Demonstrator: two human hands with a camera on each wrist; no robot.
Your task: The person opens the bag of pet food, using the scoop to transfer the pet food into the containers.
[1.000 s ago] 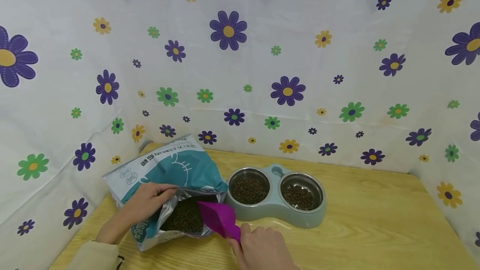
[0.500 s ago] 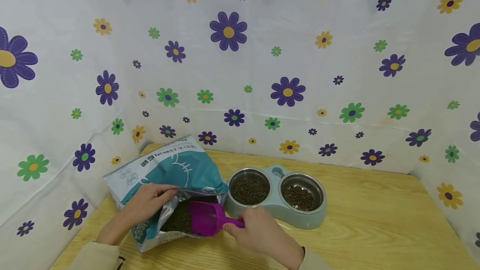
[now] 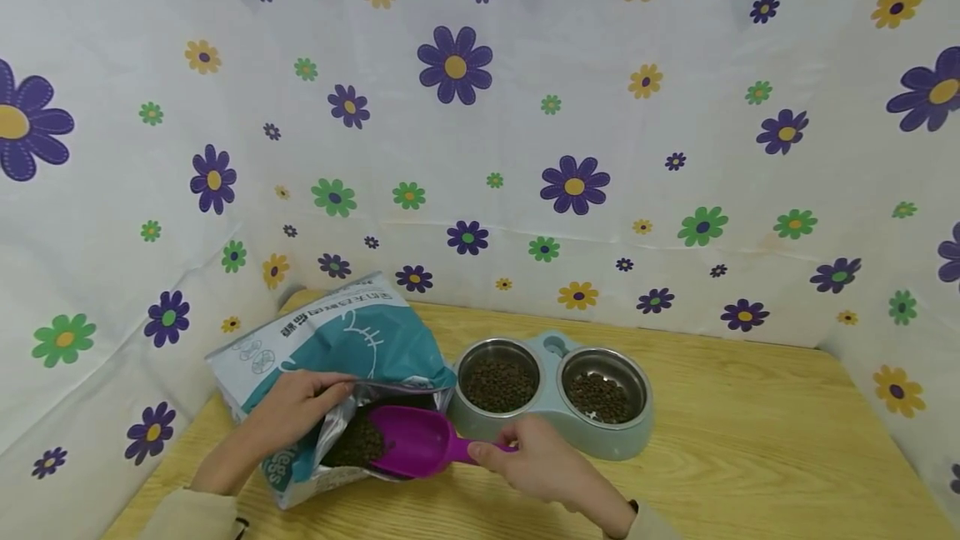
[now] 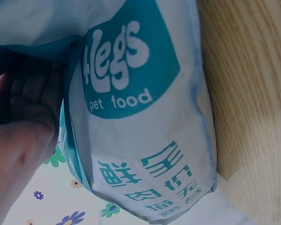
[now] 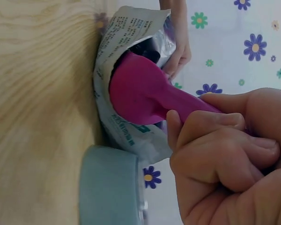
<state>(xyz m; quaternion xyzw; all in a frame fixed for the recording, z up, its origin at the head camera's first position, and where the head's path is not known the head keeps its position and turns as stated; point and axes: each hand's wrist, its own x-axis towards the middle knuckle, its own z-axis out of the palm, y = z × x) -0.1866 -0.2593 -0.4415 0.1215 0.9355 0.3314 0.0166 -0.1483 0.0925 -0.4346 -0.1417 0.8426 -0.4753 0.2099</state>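
Observation:
A teal and white pet food bag [image 3: 352, 332] lies on its side at the left of the table, its mouth facing the person. My left hand [image 3: 300, 398] pinches the upper edge of that mouth between thumb and fingers. Brown kibble [image 3: 352, 444] shows inside. My right hand [image 3: 536, 457] grips the handle of a magenta scoop [image 3: 416, 440], fingers curled round it in the right wrist view. The scoop's front reaches into the bag's mouth, against the kibble; its hollow faces up in the head view. Lettering on the bag [image 4: 126, 136] fills the left wrist view.
Right of the bag stands a light blue double feeder [image 3: 551, 419]. Its left steel bowl [image 3: 498, 342] and right steel bowl [image 3: 637, 373] both contain kibble. The wooden table [image 3: 750, 440] extends to the right. A flowered white sheet [image 3: 510, 132] hangs behind and at the sides.
The scoop has turned from tilted on its side to hollow-up, and its front now points left into the bag. My right hand has moved up and rightward. The left hand stays put.

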